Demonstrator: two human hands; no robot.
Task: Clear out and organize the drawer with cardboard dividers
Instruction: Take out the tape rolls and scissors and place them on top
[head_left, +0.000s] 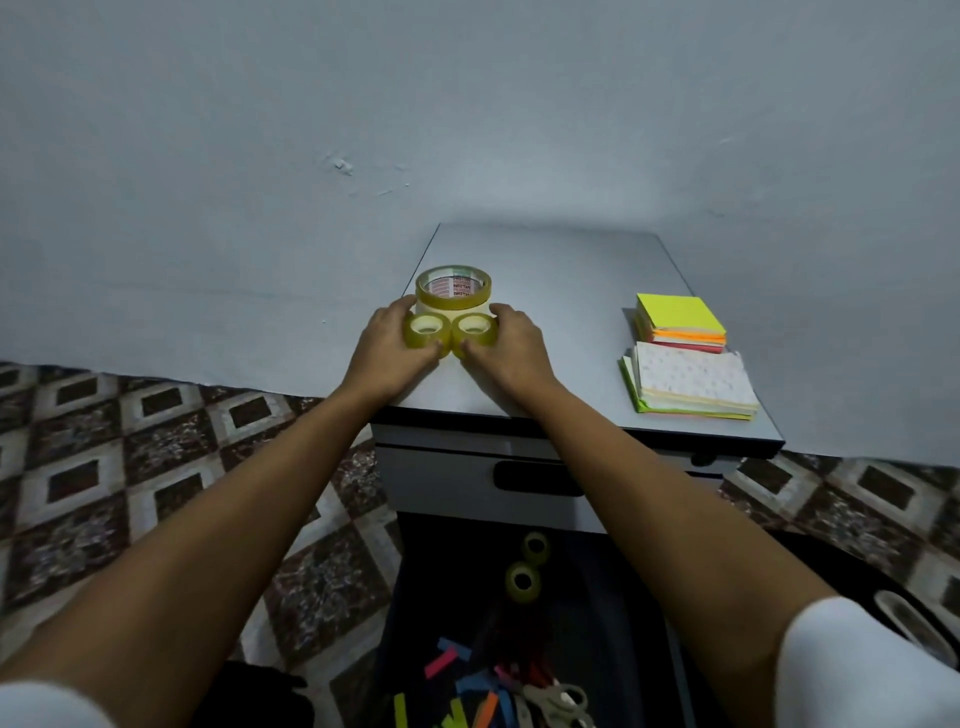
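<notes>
The two small tape rolls I grip are glossy, clear yellowish plastic film. The cabinet top looks smooth, matt grey. At right, the note pads are matt paper; the far wall is matt paint.

Cabinet top, left part: we list a large tape roll at the back. Before it, touching side by side, sit the left small roll and the right small roll, our left hand and right hand gripping one each. Right part: note block behind pad stack. In the open drawer below: two further rolls, paper strips, scissors.
</notes>
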